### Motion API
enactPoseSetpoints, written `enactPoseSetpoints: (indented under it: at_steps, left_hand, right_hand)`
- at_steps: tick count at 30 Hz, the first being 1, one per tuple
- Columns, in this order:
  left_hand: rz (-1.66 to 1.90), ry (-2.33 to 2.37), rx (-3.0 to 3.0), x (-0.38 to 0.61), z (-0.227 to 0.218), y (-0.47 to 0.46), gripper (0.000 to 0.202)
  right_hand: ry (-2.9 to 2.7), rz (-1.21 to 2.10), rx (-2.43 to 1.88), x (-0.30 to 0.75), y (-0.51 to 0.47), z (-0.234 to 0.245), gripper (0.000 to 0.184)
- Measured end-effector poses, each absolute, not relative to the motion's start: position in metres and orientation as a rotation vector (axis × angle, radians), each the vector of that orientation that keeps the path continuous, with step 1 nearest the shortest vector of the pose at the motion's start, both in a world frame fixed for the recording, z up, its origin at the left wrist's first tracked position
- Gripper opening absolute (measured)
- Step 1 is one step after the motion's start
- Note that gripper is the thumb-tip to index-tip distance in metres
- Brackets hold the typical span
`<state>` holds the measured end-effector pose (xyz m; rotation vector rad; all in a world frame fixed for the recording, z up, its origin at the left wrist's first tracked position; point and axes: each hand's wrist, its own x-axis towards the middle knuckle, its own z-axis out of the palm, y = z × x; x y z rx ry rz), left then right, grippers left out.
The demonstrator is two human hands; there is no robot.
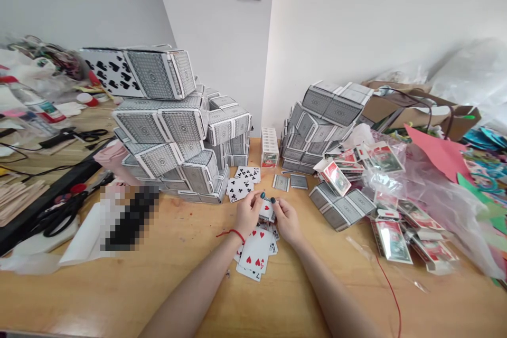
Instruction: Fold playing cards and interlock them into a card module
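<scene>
Beyond the loose white playing-card pile [255, 247], left hand [249, 214] and right hand [287, 218] pinch a white red-heart card [266, 210], seemingly mid-fold, needing even pressure.

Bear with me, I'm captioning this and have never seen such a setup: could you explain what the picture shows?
There's no machine: a person works with two bare hands. The one picture comes from a camera worn on their head, looking forward and down. The left hand and right hand hold a heart card between them; loose cards lie nearby on the wooden table. Stacks of card-patterned boxes stand at left and right; card packets lie farther right, and scissors at far left.
</scene>
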<state>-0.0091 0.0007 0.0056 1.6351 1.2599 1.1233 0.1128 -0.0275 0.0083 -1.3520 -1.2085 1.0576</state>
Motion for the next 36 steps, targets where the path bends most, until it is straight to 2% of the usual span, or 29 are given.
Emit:
enactPoseSetpoints:
  at_steps: [4, 13, 18, 25, 31, 36]
  left_hand:
    - [1.077, 1.366, 1.699, -0.008, 0.003, 0.002, 0.034]
    - [1.076, 1.411, 1.743, -0.007, 0.006, -0.002, 0.047]
    - [1.11, 1.336, 1.717, -0.009, 0.005, -0.002, 0.048]
    - [1.118, 1.202, 1.48, -0.009, 0.005, 0.002, 0.033]
    - [1.165, 1.08, 1.361, -0.013, 0.01, 0.006, 0.022]
    - [1.14, 1.11, 1.541, -0.016, 0.013, 0.004, 0.016]
  right_hand:
    - [-1.246, 0.962, -1.408, 0.112, -0.026, 0.005, 0.037]
    - [-1.18, 1.162, -1.442, 0.111, -0.029, 0.007, 0.039]
    - [-1.119, 1.306, -1.36, 0.111, -0.028, 0.008, 0.041]
    - [-1.043, 1.228, -1.313, 0.112, -0.026, 0.01, 0.039]
    - [-1.072, 1.296, -1.267, 0.112, -0.024, 0.011, 0.044]
    - [-1.159, 1.087, -1.257, 0.114, -0.024, 0.013, 0.039]
